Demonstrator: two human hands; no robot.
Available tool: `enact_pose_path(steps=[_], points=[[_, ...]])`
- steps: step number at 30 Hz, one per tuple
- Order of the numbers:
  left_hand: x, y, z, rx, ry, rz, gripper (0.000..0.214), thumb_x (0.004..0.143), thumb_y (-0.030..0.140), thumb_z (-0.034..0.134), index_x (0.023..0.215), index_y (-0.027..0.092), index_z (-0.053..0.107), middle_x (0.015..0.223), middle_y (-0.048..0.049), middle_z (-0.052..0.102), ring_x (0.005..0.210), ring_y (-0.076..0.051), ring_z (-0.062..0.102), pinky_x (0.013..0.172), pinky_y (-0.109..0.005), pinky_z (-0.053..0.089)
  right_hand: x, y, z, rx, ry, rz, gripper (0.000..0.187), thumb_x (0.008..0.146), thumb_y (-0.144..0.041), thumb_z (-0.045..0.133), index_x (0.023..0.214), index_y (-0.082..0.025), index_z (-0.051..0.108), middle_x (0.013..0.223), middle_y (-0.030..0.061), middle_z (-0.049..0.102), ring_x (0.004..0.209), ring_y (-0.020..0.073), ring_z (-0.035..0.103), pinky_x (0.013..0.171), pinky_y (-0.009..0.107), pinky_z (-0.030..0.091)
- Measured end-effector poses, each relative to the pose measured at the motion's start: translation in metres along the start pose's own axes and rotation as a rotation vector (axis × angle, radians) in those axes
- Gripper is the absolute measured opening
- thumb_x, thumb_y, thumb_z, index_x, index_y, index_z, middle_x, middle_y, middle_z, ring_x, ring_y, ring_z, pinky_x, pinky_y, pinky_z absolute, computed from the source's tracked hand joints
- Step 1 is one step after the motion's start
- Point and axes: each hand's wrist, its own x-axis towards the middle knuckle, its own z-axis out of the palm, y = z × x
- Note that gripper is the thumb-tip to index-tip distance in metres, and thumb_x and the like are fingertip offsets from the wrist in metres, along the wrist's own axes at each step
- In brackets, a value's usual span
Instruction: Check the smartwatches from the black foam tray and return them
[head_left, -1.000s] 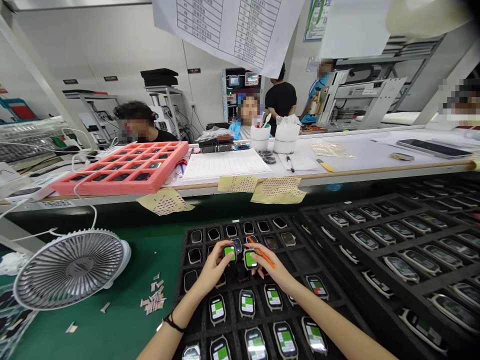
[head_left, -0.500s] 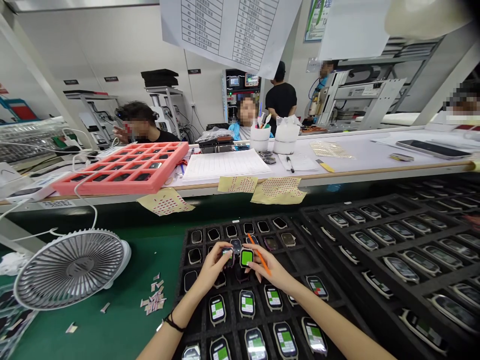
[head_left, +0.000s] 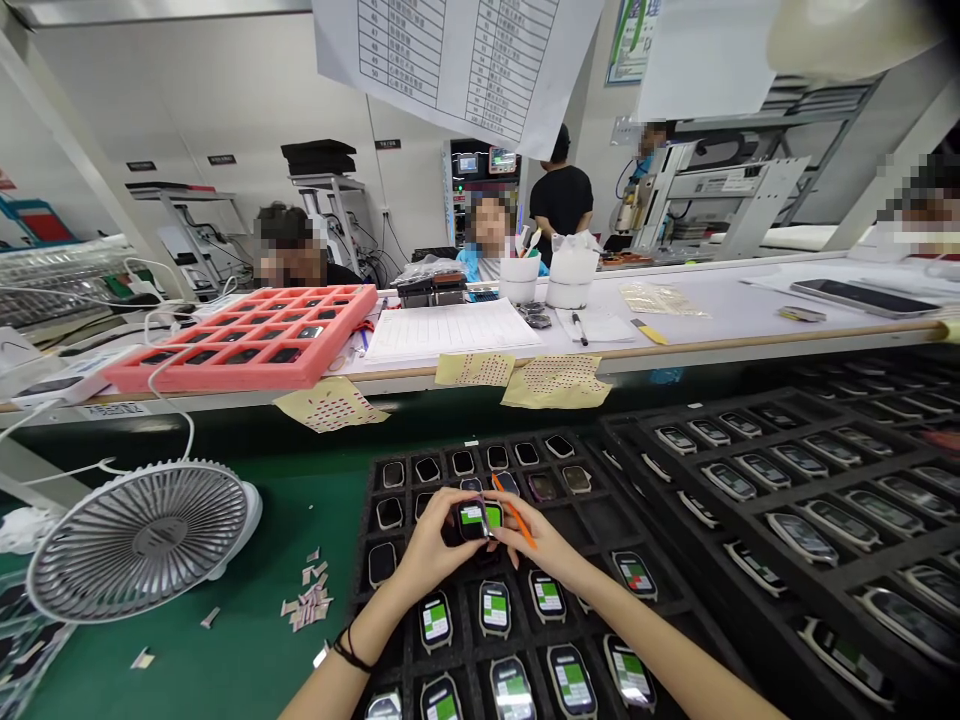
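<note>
My left hand (head_left: 435,535) is closed round the edges of a smartwatch (head_left: 469,515), its lit screen partly green and white. Against its right side, partly covered by it, is a second smartwatch (head_left: 494,514) with a green screen, pinched in my right hand (head_left: 536,535). A thin orange stick (head_left: 517,515) also sits between my right fingers, pointing up and left. Both hands are over a black foam tray (head_left: 461,625) of watch heads in square pockets. Nearer to me, several of those, such as this watch (head_left: 495,608), show green and white screens; the farther ones are dark.
More black trays (head_left: 697,460) of watches are stacked at the right. A grey fan (head_left: 146,540) and small paper scraps (head_left: 307,605) lie on the green mat at the left. Above runs a shelf with a pink foam tray (head_left: 225,375). Several people are beyond it.
My left hand has brought its watch right and turned it, so it now overlaps the watch in my right hand. Behind the shelf, the person at left has lowered their head.
</note>
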Motion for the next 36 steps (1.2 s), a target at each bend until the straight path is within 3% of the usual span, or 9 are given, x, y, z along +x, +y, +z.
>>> enact_pose_path(steps=[4,10,16,22,26,29,32,36], points=[[0.001,-0.006,-0.002,0.005,0.090,-0.060,0.040,0.074,0.018,0.066,0.111,0.022,0.053,0.109,-0.0072,0.059,0.088,-0.021,0.058,0.070,-0.030,0.046,0.001,0.002,-0.001,0.004,0.013,0.004,0.056,0.075,-0.038,0.069,0.124,-0.024,0.046,0.075,0.0002,0.057,0.071,0.0177,0.062,0.042,0.019,0.044],[0.000,-0.012,-0.001,0.012,0.084,-0.033,0.041,0.074,0.016,0.065,0.112,0.022,0.053,0.109,-0.0064,0.059,0.088,-0.020,0.057,0.069,-0.028,0.046,0.001,0.002,-0.003,0.080,-0.021,0.005,0.056,0.077,-0.040,0.066,0.125,-0.024,0.044,0.074,0.0004,0.059,0.072,0.0184,0.063,0.041,0.019,0.046],[0.000,-0.013,0.000,0.024,0.096,-0.035,0.040,0.073,0.017,0.066,0.111,0.022,0.053,0.108,-0.0057,0.059,0.081,-0.018,0.056,0.067,-0.028,0.046,0.002,0.006,-0.004,0.027,0.038,-0.003,0.053,0.075,-0.035,0.070,0.122,-0.024,0.048,0.075,-0.0007,0.058,0.067,0.0153,0.062,0.041,0.018,0.043],[0.000,-0.009,-0.002,0.050,0.070,0.017,0.041,0.075,0.018,0.067,0.113,0.022,0.053,0.109,-0.0080,0.058,0.091,-0.021,0.057,0.070,-0.030,0.048,0.001,-0.001,-0.003,0.066,0.080,0.033,0.047,0.079,-0.046,0.061,0.120,-0.025,0.052,0.082,0.0016,0.059,0.059,0.0138,0.060,0.041,0.021,0.044],[0.000,-0.005,0.000,0.189,-0.064,0.150,0.048,0.072,0.018,0.071,0.116,0.026,0.054,0.115,-0.0072,0.055,0.110,-0.025,0.050,0.090,-0.040,0.044,-0.001,-0.005,0.003,-0.051,0.115,0.024,0.040,0.083,-0.045,0.056,0.118,-0.025,0.056,0.085,0.0025,0.062,0.058,0.0127,0.057,0.050,0.025,0.046],[-0.001,-0.004,0.003,0.340,-0.134,0.175,0.057,0.069,0.008,0.068,0.120,0.025,0.051,0.120,-0.0070,0.056,0.110,-0.026,0.050,0.091,-0.043,0.042,-0.005,-0.007,0.008,-0.214,0.121,-0.015,0.041,0.084,-0.042,0.055,0.121,-0.025,0.056,0.096,0.0049,0.064,0.078,0.0188,0.060,0.064,0.030,0.049],[-0.003,-0.004,0.005,0.421,-0.115,0.185,0.056,0.067,0.001,0.063,0.117,0.023,0.051,0.117,-0.0073,0.059,0.107,-0.027,0.053,0.088,-0.044,0.042,-0.006,-0.007,0.010,-0.297,0.090,-0.019,0.046,0.083,-0.039,0.058,0.127,-0.025,0.053,0.098,0.0047,0.065,0.094,0.0235,0.058,0.081,0.036,0.047],[-0.003,0.001,0.003,0.326,-0.028,0.224,0.048,0.067,0.007,0.067,0.110,0.022,0.054,0.110,-0.0072,0.062,0.102,-0.026,0.055,0.088,-0.043,0.041,-0.004,-0.012,0.009,-0.097,0.037,0.013,0.053,0.076,-0.040,0.066,0.125,-0.026,0.053,0.103,0.0040,0.064,0.097,0.0224,0.058,0.090,0.038,0.043]])
